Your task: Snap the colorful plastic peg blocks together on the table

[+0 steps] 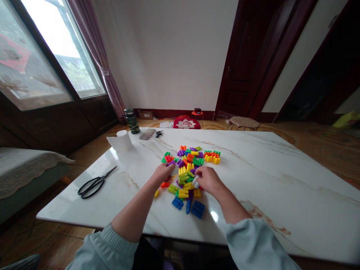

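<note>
A heap of colourful plastic building blocks (183, 177) lies in the middle of the white marble-patterned table (253, 168). My left hand (163, 172) is at the heap's left side, its fingers closed at a purple block (170, 163). On the right, my right hand (208, 179) pinches a white block (196, 182), low over the pile. Just beyond it stands a joined group of green, orange and yellow blocks (212, 156). Blue blocks (198, 209) lie at the near edge of the heap.
Black-handled scissors (97, 183) lie on the left of the table. Behind them are a white paper roll (123, 140), a camouflage-patterned flask (131, 121), a blurred-out item (147, 134) and a small dark tool (159, 134). A stool (243, 122) stands past the far edge.
</note>
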`<move>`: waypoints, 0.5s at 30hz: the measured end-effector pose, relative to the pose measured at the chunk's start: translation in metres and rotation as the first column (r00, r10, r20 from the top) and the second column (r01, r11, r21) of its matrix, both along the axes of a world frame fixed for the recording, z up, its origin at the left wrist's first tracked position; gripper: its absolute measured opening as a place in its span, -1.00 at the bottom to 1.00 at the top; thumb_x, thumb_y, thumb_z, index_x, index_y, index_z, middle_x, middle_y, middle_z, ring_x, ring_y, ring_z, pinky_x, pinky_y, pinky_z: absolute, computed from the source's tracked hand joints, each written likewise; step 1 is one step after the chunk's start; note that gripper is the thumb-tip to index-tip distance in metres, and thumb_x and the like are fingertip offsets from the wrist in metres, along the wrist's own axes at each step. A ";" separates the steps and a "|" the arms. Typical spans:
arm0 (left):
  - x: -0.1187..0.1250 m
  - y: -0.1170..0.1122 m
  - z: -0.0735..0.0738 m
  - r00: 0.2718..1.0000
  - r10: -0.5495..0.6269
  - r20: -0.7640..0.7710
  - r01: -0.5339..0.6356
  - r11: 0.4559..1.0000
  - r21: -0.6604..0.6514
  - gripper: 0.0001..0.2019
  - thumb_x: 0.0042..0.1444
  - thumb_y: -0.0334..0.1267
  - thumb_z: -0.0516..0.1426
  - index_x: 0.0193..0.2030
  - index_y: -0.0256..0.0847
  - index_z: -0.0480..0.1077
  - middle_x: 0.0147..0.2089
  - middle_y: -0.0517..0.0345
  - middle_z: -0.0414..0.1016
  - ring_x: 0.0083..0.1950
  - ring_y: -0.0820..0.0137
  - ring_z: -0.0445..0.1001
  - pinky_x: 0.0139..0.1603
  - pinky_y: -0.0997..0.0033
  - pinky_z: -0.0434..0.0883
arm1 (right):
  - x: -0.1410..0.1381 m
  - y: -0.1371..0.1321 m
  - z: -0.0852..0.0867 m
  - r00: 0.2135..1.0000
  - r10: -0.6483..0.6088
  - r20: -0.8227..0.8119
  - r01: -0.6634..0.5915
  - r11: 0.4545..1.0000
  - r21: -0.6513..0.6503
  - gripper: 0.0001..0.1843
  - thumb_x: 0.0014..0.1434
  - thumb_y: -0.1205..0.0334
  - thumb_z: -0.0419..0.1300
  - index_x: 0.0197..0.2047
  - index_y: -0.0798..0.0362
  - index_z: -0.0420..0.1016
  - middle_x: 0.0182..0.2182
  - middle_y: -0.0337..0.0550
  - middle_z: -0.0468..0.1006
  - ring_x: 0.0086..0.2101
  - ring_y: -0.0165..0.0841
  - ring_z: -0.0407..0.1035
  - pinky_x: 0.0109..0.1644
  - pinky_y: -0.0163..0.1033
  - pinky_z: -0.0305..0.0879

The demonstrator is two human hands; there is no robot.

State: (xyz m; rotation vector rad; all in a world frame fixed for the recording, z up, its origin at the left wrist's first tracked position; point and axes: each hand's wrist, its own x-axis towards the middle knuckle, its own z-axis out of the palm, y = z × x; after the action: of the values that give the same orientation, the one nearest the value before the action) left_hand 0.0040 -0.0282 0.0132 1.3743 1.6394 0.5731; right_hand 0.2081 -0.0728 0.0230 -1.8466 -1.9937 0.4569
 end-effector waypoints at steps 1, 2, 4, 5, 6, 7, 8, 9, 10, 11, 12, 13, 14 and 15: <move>0.001 0.000 0.000 0.998 0.015 0.059 -0.013 0.999 -0.041 -0.70 0.11 -0.04 0.05 -0.32 -0.25 0.42 -0.49 0.08 0.50 -0.49 0.38 0.48 -0.51 0.47 0.40 | 0.000 0.001 0.000 0.999 -0.004 -0.044 0.004 1.000 0.009 -0.71 -0.02 0.50 0.18 -0.27 0.04 0.64 -0.28 -0.15 0.67 -0.23 -0.30 0.52 -0.16 -0.32 0.34; 0.002 0.000 0.000 0.992 0.032 0.118 -0.023 0.997 -0.077 -0.68 0.12 -0.01 0.04 -0.33 -0.26 0.41 -0.49 0.10 0.49 -0.52 0.42 0.46 -0.54 0.51 0.39 | -0.001 0.002 -0.001 0.996 -0.008 -0.092 0.010 1.000 0.017 -0.72 0.00 0.49 0.19 -0.26 0.04 0.64 -0.27 -0.15 0.67 -0.23 -0.31 0.52 -0.15 -0.32 0.35; 0.004 0.000 0.001 0.971 0.069 0.227 -0.037 0.990 -0.139 -0.65 0.13 0.03 0.03 -0.33 -0.26 0.40 -0.50 0.13 0.47 -0.56 0.49 0.42 -0.56 0.57 0.37 | -0.002 0.003 -0.003 0.983 -0.012 -0.185 0.018 0.999 0.031 -0.74 0.01 0.48 0.20 -0.24 0.05 0.63 -0.26 -0.13 0.67 -0.24 -0.32 0.53 -0.14 -0.32 0.37; 0.006 -0.001 0.001 0.957 0.087 0.276 -0.042 0.985 -0.166 -0.64 0.14 0.04 0.03 -0.33 -0.26 0.40 -0.50 0.14 0.46 -0.57 0.51 0.40 -0.58 0.59 0.36 | -0.003 0.004 -0.004 0.976 -0.007 -0.218 0.016 0.999 0.041 -0.74 0.02 0.47 0.20 -0.23 0.05 0.62 -0.25 -0.13 0.66 -0.24 -0.32 0.53 -0.14 -0.31 0.38; 0.007 -0.001 0.002 0.942 0.105 0.320 -0.044 0.981 -0.190 -0.63 0.15 0.04 0.04 -0.32 -0.27 0.39 -0.51 0.15 0.45 -0.59 0.53 0.38 -0.59 0.61 0.36 | -0.003 0.005 -0.005 0.970 0.000 -0.243 0.014 0.998 0.054 -0.74 0.02 0.48 0.20 -0.23 0.06 0.62 -0.24 -0.13 0.66 -0.24 -0.32 0.53 -0.13 -0.31 0.38; 0.008 -0.002 0.003 0.925 0.122 0.359 -0.046 0.976 -0.213 -0.63 0.16 0.04 0.04 -0.32 -0.27 0.39 -0.52 0.16 0.44 -0.60 0.55 0.37 -0.60 0.63 0.36 | -0.004 0.005 -0.006 0.964 0.008 -0.264 0.011 0.997 0.070 -0.73 0.02 0.48 0.20 -0.22 0.06 0.61 -0.24 -0.12 0.66 -0.24 -0.32 0.53 -0.12 -0.31 0.39; 0.010 -0.002 0.003 0.910 0.138 0.392 -0.046 0.971 -0.234 -0.63 0.18 0.03 0.03 -0.32 -0.28 0.39 -0.52 0.16 0.43 -0.61 0.56 0.37 -0.60 0.64 0.36 | -0.005 0.005 -0.006 0.959 0.018 -0.284 0.007 0.996 0.086 -0.72 0.02 0.49 0.20 -0.21 0.06 0.61 -0.23 -0.12 0.66 -0.23 -0.32 0.53 -0.11 -0.30 0.39; 0.011 -0.003 0.004 0.895 0.151 0.419 -0.044 0.966 -0.253 -0.63 0.20 0.02 0.03 -0.32 -0.29 0.39 -0.52 0.16 0.43 -0.61 0.57 0.37 -0.60 0.65 0.37 | -0.005 0.005 -0.006 0.953 0.028 -0.301 0.003 0.995 0.099 -0.71 0.01 0.50 0.20 -0.21 0.07 0.61 -0.22 -0.11 0.65 -0.22 -0.32 0.53 -0.10 -0.30 0.39; 0.013 -0.004 0.005 0.883 0.161 0.441 -0.040 0.962 -0.271 -0.64 0.21 0.01 0.03 -0.32 -0.30 0.40 -0.51 0.15 0.44 -0.61 0.57 0.38 -0.59 0.65 0.39 | -0.006 0.005 -0.006 0.948 0.038 -0.315 -0.004 0.994 0.107 -0.71 0.01 0.50 0.20 -0.20 0.07 0.61 -0.22 -0.11 0.65 -0.22 -0.32 0.53 -0.09 -0.30 0.39; 0.015 -0.004 0.006 0.873 0.168 0.457 -0.034 0.957 -0.287 -0.64 0.21 -0.01 0.05 -0.32 -0.31 0.40 -0.50 0.13 0.46 -0.61 0.57 0.39 -0.58 0.65 0.40 | -0.007 0.004 -0.005 0.944 0.047 -0.326 -0.011 0.994 0.110 -0.70 0.01 0.50 0.20 -0.19 0.07 0.61 -0.21 -0.11 0.65 -0.21 -0.32 0.53 -0.08 -0.30 0.39; 0.016 -0.005 0.007 0.866 0.171 0.469 -0.025 0.953 -0.301 -0.66 0.20 -0.02 0.07 -0.33 -0.31 0.40 -0.49 0.11 0.48 -0.60 0.57 0.41 -0.56 0.64 0.42 | -0.009 0.003 -0.004 0.941 0.055 -0.333 -0.020 0.994 0.108 -0.70 0.01 0.50 0.20 -0.19 0.07 0.61 -0.21 -0.11 0.65 -0.21 -0.32 0.53 -0.07 -0.30 0.39; 0.017 -0.006 0.008 0.860 0.171 0.481 -0.014 0.950 -0.312 -0.68 0.19 -0.04 0.10 -0.33 -0.31 0.41 -0.47 0.09 0.50 -0.59 0.56 0.43 -0.55 0.64 0.44 | -0.009 0.003 -0.004 0.940 0.062 -0.337 -0.028 0.994 0.105 -0.70 0.01 0.50 0.20 -0.19 0.06 0.61 -0.21 -0.11 0.65 -0.21 -0.32 0.53 -0.07 -0.30 0.39; 0.019 -0.007 0.009 0.854 0.168 0.493 -0.002 0.948 -0.318 -0.69 0.18 -0.05 0.13 -0.34 -0.31 0.41 -0.45 0.07 0.52 -0.59 0.55 0.44 -0.53 0.63 0.46 | -0.010 0.002 -0.003 0.939 0.065 -0.337 -0.033 0.994 0.101 -0.70 0.01 0.50 0.20 -0.19 0.06 0.61 -0.21 -0.11 0.65 -0.21 -0.32 0.53 -0.07 -0.29 0.39; 0.020 -0.008 0.009 0.849 0.161 0.504 0.009 0.948 -0.318 -0.71 0.17 -0.07 0.15 -0.34 -0.31 0.41 -0.44 0.05 0.53 -0.58 0.55 0.46 -0.52 0.62 0.48 | -0.011 0.002 -0.002 0.940 0.065 -0.335 -0.034 0.995 0.097 -0.70 0.01 0.49 0.20 -0.20 0.05 0.61 -0.22 -0.11 0.65 -0.21 -0.32 0.53 -0.07 -0.29 0.39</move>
State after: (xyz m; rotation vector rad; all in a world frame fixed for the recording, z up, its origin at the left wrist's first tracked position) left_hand 0.0239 -0.0363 0.0223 0.8236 1.2677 0.6397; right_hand 0.1974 -0.0710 0.0206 -1.5458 -1.7978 0.6409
